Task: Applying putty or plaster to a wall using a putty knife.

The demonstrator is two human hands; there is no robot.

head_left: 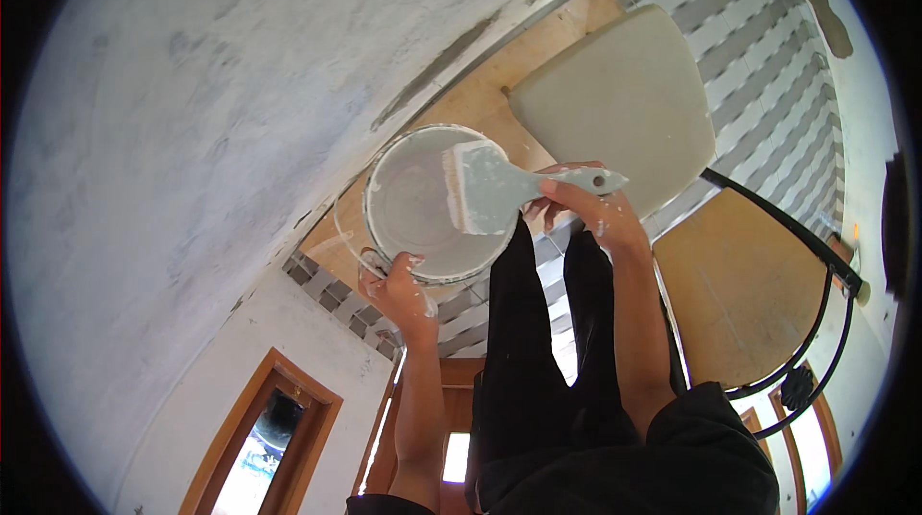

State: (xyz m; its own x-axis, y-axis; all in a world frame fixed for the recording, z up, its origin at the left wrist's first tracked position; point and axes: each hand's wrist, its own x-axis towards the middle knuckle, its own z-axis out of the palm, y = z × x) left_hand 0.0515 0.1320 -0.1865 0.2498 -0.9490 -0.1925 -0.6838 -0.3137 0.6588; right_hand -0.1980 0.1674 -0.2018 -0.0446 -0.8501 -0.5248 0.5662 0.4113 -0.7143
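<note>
A round white bucket (408, 184), paint-smeared round its rim and with pale paint inside, is in front of me at the centre of the view. My left hand (399, 294) grips its lower-left edge beside a thin handle. A wide, pale grey-green paintbrush (485, 193) is in my right hand (591, 213), held by the handle with my thumb on top. Its bristles point left over the bucket's opening and are coated in white. Both hands have white spots and smears.
A blotchy white wall (173, 93) fills the left. A wooden board (547, 45) lies along it, with a grey padded seat (615, 102) at right. A black-framed chair (730, 285) stands lower right. Patterned tiles (749, 45) lie beyond. A wood-framed opening (240, 429) is lower left.
</note>
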